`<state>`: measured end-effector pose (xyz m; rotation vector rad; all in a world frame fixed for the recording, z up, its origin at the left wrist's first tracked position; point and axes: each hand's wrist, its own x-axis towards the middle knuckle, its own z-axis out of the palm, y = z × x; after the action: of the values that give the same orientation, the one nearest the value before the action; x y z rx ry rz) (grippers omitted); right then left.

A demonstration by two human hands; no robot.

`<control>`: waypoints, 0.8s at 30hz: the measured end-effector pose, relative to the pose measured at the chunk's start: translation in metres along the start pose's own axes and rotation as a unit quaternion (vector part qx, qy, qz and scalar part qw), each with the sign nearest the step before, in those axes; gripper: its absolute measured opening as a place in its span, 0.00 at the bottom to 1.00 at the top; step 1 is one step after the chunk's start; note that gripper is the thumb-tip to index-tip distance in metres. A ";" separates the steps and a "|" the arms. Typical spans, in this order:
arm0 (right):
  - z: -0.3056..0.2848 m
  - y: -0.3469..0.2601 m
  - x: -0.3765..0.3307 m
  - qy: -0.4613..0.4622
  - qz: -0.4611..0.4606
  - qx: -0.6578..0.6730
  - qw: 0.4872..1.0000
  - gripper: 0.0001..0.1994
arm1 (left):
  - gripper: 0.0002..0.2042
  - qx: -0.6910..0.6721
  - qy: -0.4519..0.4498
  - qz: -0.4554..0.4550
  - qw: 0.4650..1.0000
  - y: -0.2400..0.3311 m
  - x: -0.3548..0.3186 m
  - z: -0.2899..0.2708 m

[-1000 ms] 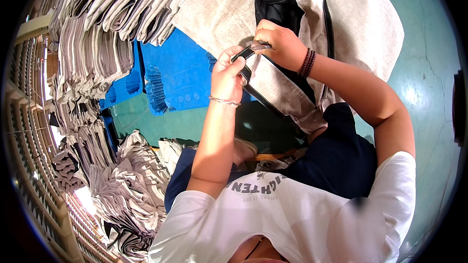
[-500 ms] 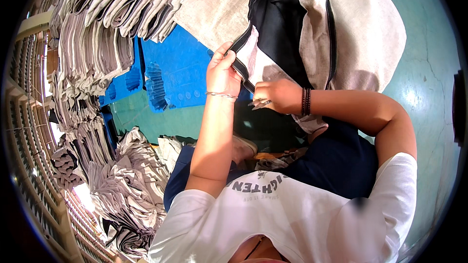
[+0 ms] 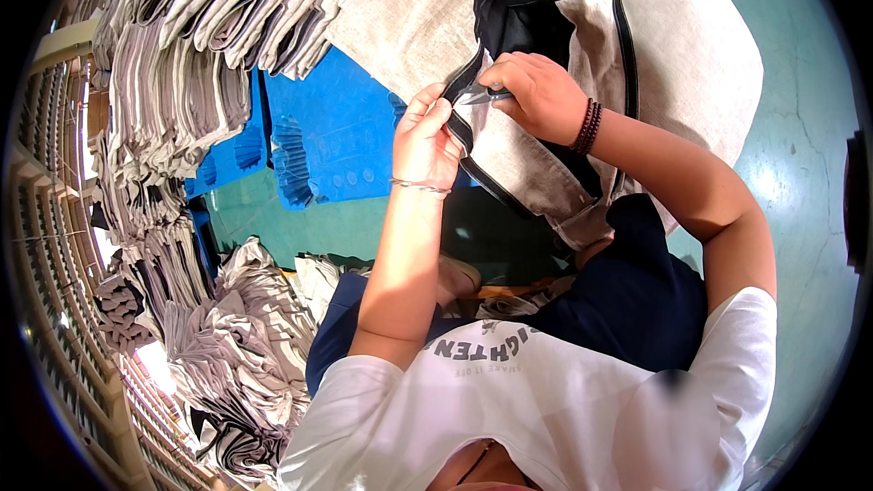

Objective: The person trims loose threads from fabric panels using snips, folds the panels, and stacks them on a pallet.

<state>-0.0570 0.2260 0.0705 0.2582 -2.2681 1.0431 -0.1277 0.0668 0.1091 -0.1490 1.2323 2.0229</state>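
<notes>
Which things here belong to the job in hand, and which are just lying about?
In use:
beige cloth with black trim, pinched by left hand
small metal snips in right hand

Apparently lying about:
folded cloth stacks
crumpled cloth pile
blue sheet

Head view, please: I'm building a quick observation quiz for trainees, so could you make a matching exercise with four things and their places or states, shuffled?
Column one
1. left hand
2. right hand
3. blue sheeting
4. cloth heap

Column two
A. spread out directly left of the left hand
B. holding a small pointed metal tool
C. in loose folds at the picture's lower left
D. pinching the black edging of the beige cloth

Pairs: 1-D; 2-B; 3-A; 4-C
</notes>
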 end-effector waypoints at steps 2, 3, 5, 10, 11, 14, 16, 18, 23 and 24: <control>0.000 -0.001 0.002 0.010 -0.012 -0.004 1.000 0.16 | 0.09 -0.007 -0.002 -0.002 1.000 0.000 -0.001 0.002; 0.001 -0.003 0.003 0.015 -0.019 -0.006 1.000 0.16 | 0.09 -0.005 -0.002 0.001 1.000 0.000 -0.001 0.002; 0.001 -0.006 0.005 0.009 -0.011 0.005 1.000 0.16 | 0.09 -0.001 -0.001 0.006 1.000 0.001 -0.001 0.000; 0.001 -0.008 -0.001 -0.038 0.063 0.035 0.997 0.13 | 0.09 0.026 -0.016 0.013 0.999 0.002 0.001 -0.005; 0.000 -0.008 -0.001 -0.032 0.058 0.044 0.997 0.12 | 0.09 0.033 -0.017 0.015 0.999 0.003 0.002 -0.005; -0.003 -0.012 -0.003 -0.060 0.028 0.063 0.996 0.13 | 0.10 0.051 0.028 0.050 0.997 0.009 0.009 -0.013; -0.002 -0.014 -0.011 -0.107 0.027 0.068 0.992 0.15 | 0.09 0.057 0.050 0.091 0.993 0.019 0.019 -0.027; -0.001 -0.014 -0.022 -0.167 0.066 0.051 0.982 0.15 | 0.07 0.045 0.119 0.121 0.984 0.025 0.031 -0.048; -0.002 -0.005 -0.047 -0.242 0.099 0.021 0.965 0.12 | 0.07 -0.170 0.373 0.018 0.912 0.049 0.036 -0.154; -0.003 -0.002 -0.052 -0.251 0.109 0.016 0.962 0.10 | 0.08 -0.163 0.439 0.032 0.883 0.047 0.033 -0.158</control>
<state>-0.0140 0.2230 0.0412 0.3194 -2.7850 1.2372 -0.2245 -0.0549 0.0441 -1.3239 1.3785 2.2754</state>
